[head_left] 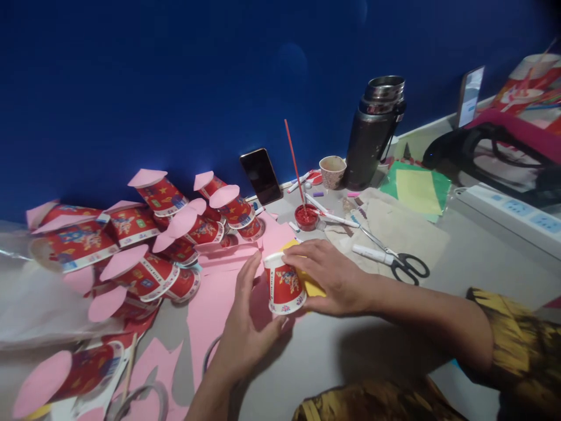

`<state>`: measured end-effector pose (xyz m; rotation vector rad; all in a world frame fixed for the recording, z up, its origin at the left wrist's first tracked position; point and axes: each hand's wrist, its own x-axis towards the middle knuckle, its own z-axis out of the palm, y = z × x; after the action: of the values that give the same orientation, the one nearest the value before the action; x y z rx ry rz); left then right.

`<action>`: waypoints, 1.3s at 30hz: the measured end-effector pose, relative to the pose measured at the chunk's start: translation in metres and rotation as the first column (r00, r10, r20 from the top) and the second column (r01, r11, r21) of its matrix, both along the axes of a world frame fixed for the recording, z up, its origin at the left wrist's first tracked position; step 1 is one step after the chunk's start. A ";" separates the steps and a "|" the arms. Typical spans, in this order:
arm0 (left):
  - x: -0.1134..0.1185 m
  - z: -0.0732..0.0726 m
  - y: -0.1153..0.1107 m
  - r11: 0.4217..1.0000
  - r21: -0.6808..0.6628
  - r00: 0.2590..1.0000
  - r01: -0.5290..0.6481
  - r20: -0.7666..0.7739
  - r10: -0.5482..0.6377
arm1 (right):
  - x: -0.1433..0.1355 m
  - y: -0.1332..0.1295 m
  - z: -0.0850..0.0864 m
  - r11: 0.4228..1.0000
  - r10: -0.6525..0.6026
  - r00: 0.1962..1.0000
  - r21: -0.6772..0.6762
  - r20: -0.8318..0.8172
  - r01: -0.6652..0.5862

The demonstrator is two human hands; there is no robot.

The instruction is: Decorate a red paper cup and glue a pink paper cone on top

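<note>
A small red paper cup (287,283) with a printed picture stands upside down between my hands, its white rim at the bottom. My right hand (331,278) holds it from the right side, fingers over the upper part and thumb near the lower rim. On the left, my left hand (245,330) is spread around the cup, fingers stretched and thumb close to the rim; whether it touches is unclear. Behind my right hand lies a yellow piece of paper (312,285). Cut pink paper (205,304) is spread beside my left hand.
Several red cups topped with pink paper discs (142,272) crowd the left side. A phone (262,175), a dish of red paint (305,216), a thermos (372,137) and a patterned cup (333,171) stand toward the wall. Scissors (407,266) and a power strip (517,216) lie to the right.
</note>
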<state>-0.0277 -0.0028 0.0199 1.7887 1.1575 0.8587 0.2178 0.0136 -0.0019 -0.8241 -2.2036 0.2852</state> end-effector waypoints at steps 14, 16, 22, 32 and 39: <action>-0.003 -0.008 0.000 0.994 0.090 0.996 -0.064 -0.064 0.070 | 0.002 0.005 -0.001 1.000 0.024 0.993 0.007 -0.118 -0.023; 0.001 -0.004 -0.002 0.997 -0.038 0.993 -0.070 0.095 0.073 | 0.003 0.006 -0.002 1.000 -0.002 0.993 -0.018 -0.122 0.000; 0.006 -0.005 -0.003 0.977 -0.211 0.947 0.029 0.318 0.041 | 0.004 0.006 -0.008 0.993 0.014 0.986 -0.114 -0.166 -0.033; 0.000 -0.009 -0.003 0.998 -0.047 0.999 -0.033 -0.034 0.032 | 0.002 0.007 -0.006 1.000 -0.021 1.000 0.009 0.001 0.021; -0.015 -0.038 0.013 0.858 0.507 0.941 0.087 -0.324 0.096 | -0.001 0.004 -0.004 0.996 -0.056 0.986 0.074 0.156 0.045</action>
<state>-0.0432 0.0106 -0.0180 2.4566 1.2190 0.9503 0.2166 0.0172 -0.0062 -0.8891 -2.3217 0.1206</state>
